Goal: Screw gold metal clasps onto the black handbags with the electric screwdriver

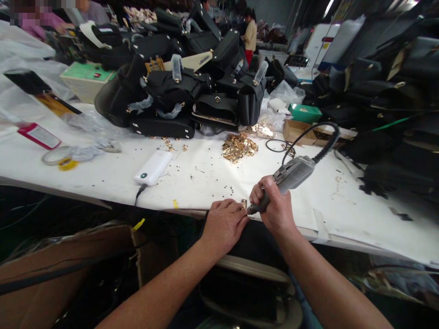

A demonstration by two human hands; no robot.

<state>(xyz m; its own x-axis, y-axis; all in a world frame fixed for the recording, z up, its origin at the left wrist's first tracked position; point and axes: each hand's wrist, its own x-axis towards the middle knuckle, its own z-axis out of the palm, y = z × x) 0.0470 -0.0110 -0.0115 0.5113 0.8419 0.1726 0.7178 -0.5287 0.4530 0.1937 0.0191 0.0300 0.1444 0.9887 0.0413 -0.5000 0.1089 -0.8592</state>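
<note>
The right grip (277, 208) is wrapped firmly round one grey power tool (297, 172), which slants through it: the body rises beyond the thumb towards the upper right, and the tip points down to the left, just beside the left fingertips. The left grip (223, 225) lies palm down with its fingers close together on one black bag (259, 242), at the counter (195, 189) edge; whether it pinches anything, I cannot tell. One gold fitting (243, 203) stands out just past those fingertips, near the tool's tip. The bag lies below and between both hands, with its beige-edged opening towards the person.

On the counter there is one heap of gold pieces (240, 148), too many to count, beyond the hands. One white power bank (153, 167) lies to their left, with one dark cable (140, 194) at its end. Farther back are one small green box (304, 113), one pale box with a green top (85, 81) and a pile of black bags (164, 127), overlapping too much to count. One large cardboard box (68, 278) stands below the counter at left.
</note>
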